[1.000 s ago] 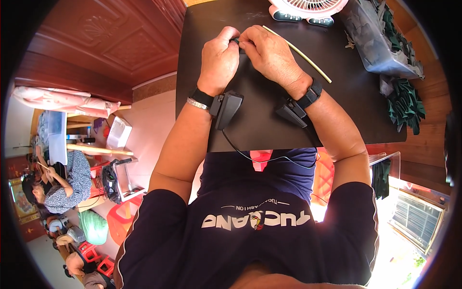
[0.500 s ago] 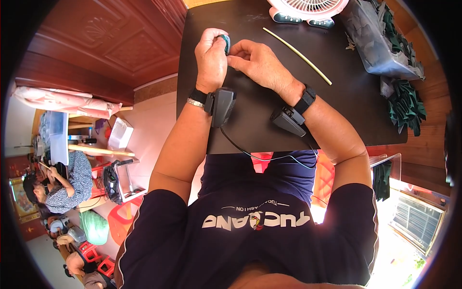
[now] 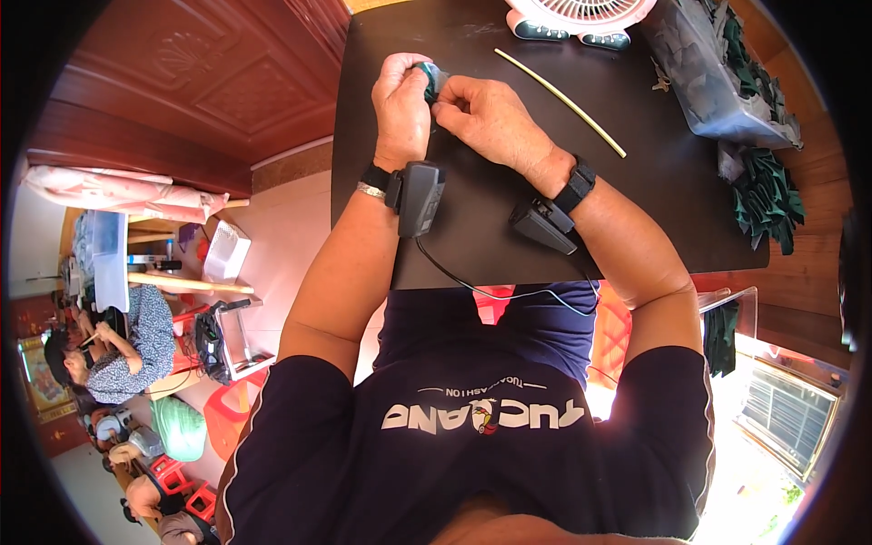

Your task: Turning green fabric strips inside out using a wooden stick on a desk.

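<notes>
My left hand (image 3: 402,107) is closed around a small dark-green and grey piece of cloth (image 3: 427,82) above the far left of the dark table. Most of that piece is hidden inside the fist. Thumb and forefinger of my right hand (image 3: 490,116) are pinched together at the cloth's right edge, where a grey bit shows between the two hands. Whether anything else is in this pinch I cannot make out. To the right of my hands a thin pale yellow-green stick (image 3: 561,102) lies slanted on the table.
The dark table (image 3: 654,218) carries a pink fan (image 3: 581,18) at its far edge. On the right stand a clear bin (image 3: 727,118) of grey and green cloth pieces and a dark-green cloth bundle (image 3: 767,200). A cable (image 3: 445,271) hangs from my left wrist device. Other people sit far left.
My right hand has shifted slightly right, away from the left fist, and more of the grey cloth shows between them. The left hand stays nearly in place.
</notes>
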Demonstrator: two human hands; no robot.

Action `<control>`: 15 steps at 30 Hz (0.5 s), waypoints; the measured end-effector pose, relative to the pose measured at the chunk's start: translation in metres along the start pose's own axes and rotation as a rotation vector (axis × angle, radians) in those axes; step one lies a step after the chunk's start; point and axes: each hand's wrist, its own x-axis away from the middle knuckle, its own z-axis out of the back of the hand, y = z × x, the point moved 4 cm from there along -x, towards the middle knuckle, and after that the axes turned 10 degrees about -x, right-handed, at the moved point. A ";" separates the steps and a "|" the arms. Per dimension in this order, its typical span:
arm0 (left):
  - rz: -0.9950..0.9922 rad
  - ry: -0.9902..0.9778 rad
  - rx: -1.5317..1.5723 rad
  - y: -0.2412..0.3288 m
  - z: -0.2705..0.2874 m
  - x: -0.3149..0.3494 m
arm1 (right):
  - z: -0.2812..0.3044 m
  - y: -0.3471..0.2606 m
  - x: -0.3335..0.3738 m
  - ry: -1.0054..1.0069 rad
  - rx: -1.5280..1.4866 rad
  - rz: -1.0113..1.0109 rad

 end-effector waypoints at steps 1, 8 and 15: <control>0.021 0.010 0.015 0.000 0.001 -0.001 | 0.001 0.000 0.000 0.002 0.000 -0.001; 0.364 -0.002 0.219 -0.010 0.003 0.004 | 0.021 0.003 -0.002 0.216 0.373 0.171; 0.542 -0.151 0.357 -0.011 -0.008 0.016 | 0.039 0.007 -0.010 0.339 0.532 0.288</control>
